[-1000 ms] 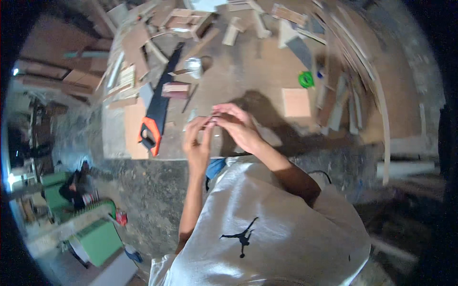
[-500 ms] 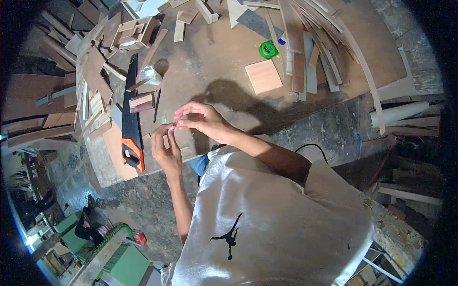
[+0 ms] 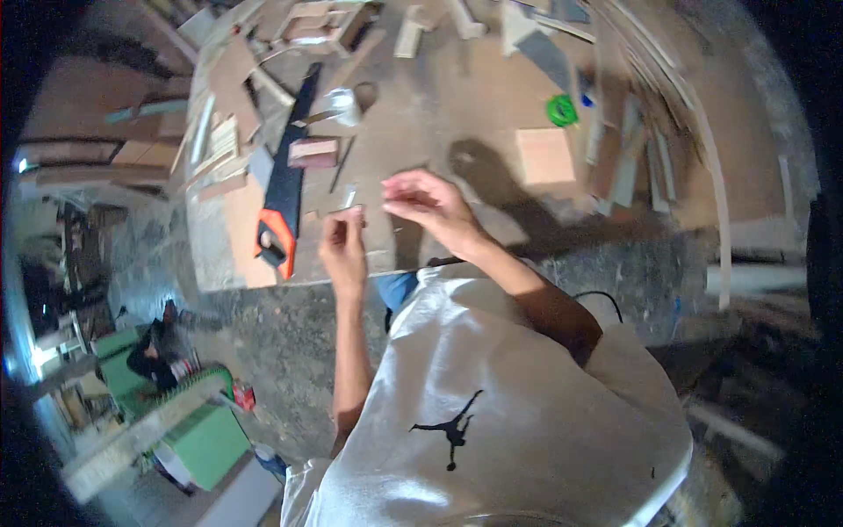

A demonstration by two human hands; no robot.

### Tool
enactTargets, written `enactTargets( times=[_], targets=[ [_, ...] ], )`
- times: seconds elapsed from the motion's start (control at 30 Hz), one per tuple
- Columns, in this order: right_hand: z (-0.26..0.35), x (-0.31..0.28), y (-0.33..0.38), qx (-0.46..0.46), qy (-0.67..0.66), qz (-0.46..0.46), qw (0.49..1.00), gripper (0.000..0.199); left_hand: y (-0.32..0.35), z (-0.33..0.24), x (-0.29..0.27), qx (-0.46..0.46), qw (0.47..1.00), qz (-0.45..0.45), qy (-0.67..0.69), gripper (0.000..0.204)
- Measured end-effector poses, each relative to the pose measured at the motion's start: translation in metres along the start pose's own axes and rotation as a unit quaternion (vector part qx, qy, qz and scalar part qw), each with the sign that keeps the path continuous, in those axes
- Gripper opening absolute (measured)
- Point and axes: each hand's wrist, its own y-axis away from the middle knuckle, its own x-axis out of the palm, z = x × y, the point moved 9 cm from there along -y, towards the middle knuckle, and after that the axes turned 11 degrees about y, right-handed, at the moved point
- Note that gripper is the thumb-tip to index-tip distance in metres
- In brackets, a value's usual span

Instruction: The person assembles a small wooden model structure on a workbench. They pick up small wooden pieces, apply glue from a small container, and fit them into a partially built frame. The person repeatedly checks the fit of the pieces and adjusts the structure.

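Over the near part of the worktable [image 3: 421, 105], my left hand [image 3: 344, 250] is raised with its fingers closed in a pinch; whatever is between the tips is too small to make out. My right hand [image 3: 435, 211] hovers to its right, a gap apart. Its thumb and forefinger look pinched together and the other fingers curve above them, but motion blurs the tips. A small pale, clear piece [image 3: 351, 195] lies just beyond my left fingertips. Left of the hands rests a handsaw [image 3: 285, 176] with an orange and black handle. Near its blade sits a wood block with a reddish-brown side [image 3: 313, 152].
A thin dark stick [image 3: 342, 164] and a whitish cup [image 3: 344, 107] with a flat stick across it are beyond my hands. To the right lie a square wood piece [image 3: 545, 155], a green tape measure [image 3: 561, 110] and long wood strips [image 3: 628, 149]. Wood offcuts [image 3: 219, 145] crowd the left.
My hands, which met at the fingertips, have come apart, the right one moving away to the right. The whole view has shifted, so the table items appear farther right.
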Motion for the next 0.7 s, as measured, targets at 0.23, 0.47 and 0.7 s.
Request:
enactTargets(
  times=[0.23,0.47,0.7],
  targets=[
    [-0.008,0.022,0.001,0.023,0.013,0.038,0.999,0.019,0.017,0.006,-0.016,-0.044,0.997,-0.053,0.046,0.017],
    [-0.028,0.044,0.004,0.082,0.016,0.072,0.994,0.027,0.031,0.001,-0.024,-0.086,0.992,-0.039,0.081,0.02],
    [-0.029,0.047,0.001,0.059,-0.032,0.046,0.997,0.033,0.03,-0.019,0.0,0.05,0.999,0.023,0.0,0.028]
  ],
)
